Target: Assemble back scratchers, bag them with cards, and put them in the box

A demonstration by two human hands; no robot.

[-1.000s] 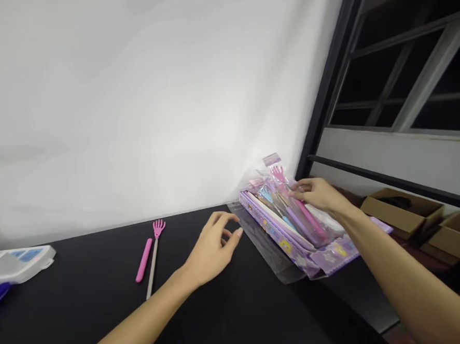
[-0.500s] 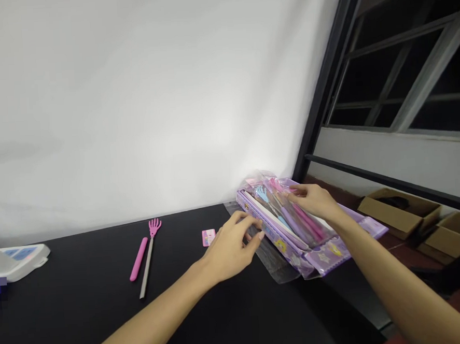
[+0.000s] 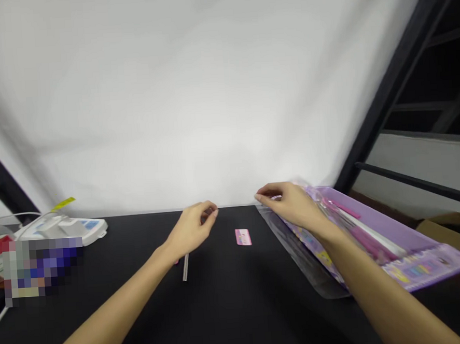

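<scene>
My left hand (image 3: 192, 227) hovers above the back scratcher, fingers loosely curled and holding nothing I can see. It hides most of the scratcher; only its metal rod (image 3: 185, 268) and a bit of pink beside it show. My right hand (image 3: 288, 202) is in front of the near left side of the purple box (image 3: 396, 219), thumb and index tips close together, with no object visible between them. Inside the box lie pink and pale long-handled pieces in clear wrap. A small pink card (image 3: 243, 237) rests on the table between my hands.
A clear plastic sheet (image 3: 301, 256) sticks out from under the box. At the left are a white power strip (image 3: 87, 230), a cable and a blurred-out item. A white curtain (image 3: 194, 101) hangs behind the black table (image 3: 223, 317), and a cardboard box (image 3: 448, 234) stands beyond it.
The view has swung left. My right hand has left the wrapped pieces in the box and moved left. My left hand has moved left, over the scratcher and pink handle.
</scene>
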